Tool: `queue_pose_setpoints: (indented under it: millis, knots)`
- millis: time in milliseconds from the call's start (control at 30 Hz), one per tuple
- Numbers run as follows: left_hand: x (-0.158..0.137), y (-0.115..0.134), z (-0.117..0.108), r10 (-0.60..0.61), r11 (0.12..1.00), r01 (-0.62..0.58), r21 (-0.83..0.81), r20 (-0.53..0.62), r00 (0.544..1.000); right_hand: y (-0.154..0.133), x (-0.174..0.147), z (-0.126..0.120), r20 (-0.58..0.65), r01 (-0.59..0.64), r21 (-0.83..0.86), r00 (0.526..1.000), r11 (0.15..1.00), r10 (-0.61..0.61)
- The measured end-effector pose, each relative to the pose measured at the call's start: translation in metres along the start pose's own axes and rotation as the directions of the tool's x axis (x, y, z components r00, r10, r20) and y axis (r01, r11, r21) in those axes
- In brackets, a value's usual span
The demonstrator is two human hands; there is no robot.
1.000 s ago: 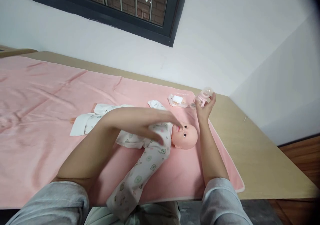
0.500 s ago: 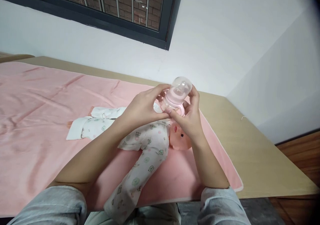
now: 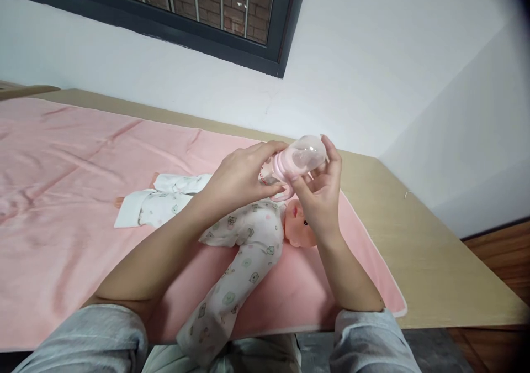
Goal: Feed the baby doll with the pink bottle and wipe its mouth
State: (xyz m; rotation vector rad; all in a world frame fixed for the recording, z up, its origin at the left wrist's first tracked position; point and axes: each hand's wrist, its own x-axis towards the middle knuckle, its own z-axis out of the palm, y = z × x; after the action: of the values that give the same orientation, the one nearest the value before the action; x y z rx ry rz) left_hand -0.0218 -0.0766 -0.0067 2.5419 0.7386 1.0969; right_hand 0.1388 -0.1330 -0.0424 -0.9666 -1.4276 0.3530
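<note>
A baby bottle with a pink collar and a clear domed cap is tilted to the right above the doll's chest. My left hand is wrapped round its body. My right hand is at the cap end, thumb against the collar and curled fingers behind the cap. Below my hands a baby doll lies on its back in a white printed outfit, head to the right. Part of its face is hidden by my right hand. One long sleeve hangs over the front edge.
A pink blanket covers much of the wooden table under the doll. Behind stands a white wall with a dark-framed window. Brown wooden furniture is at the right.
The bottle has tipped further right, its cap now pointing more sideways. My right hand has shifted slightly right, its fingers less closely around the cap. My left hand keeps its hold.
</note>
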Motion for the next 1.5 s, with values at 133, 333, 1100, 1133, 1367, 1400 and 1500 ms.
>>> queue_pose_setpoints:
  millis: [133,333,1100,1133,1367,1400,1500]
  knots:
    - [0.003,-0.010,-0.004,-0.024,0.998,0.024,0.063,-0.004,1.000,-0.002,0.005,-0.008,-0.109,0.068,-0.062,0.991,0.996,-0.074]
    - [0.016,-0.070,-0.020,-0.199,0.946,0.229,0.230,-0.147,0.969,0.046,0.042,-0.061,-0.290,0.128,-0.212,0.938,0.969,-0.188]
    - [-0.002,-0.217,-0.035,-0.666,0.663,0.635,0.397,-0.074,0.742,0.242,0.005,-0.140,-0.471,-0.659,-0.542,0.752,0.521,0.462]
    - [-0.003,-0.219,-0.033,-0.672,0.661,0.642,0.389,-0.075,0.737,0.242,0.005,-0.140,-0.477,-0.661,-0.528,0.750,0.533,0.458]
    - [-0.006,-0.228,-0.025,-0.747,0.577,0.698,0.425,-0.073,0.661,0.242,0.006,-0.140,-0.480,-0.660,-0.503,0.750,0.558,0.455]
    - [-0.007,-0.229,-0.025,-0.753,0.569,0.701,0.430,-0.070,0.654,0.242,0.006,-0.140,-0.478,-0.655,-0.506,0.755,0.562,0.449]
    - [-0.007,-0.227,-0.026,-0.781,0.545,0.724,0.423,-0.058,0.622,0.244,0.006,-0.141,-0.477,-0.648,-0.501,0.760,0.574,0.441]
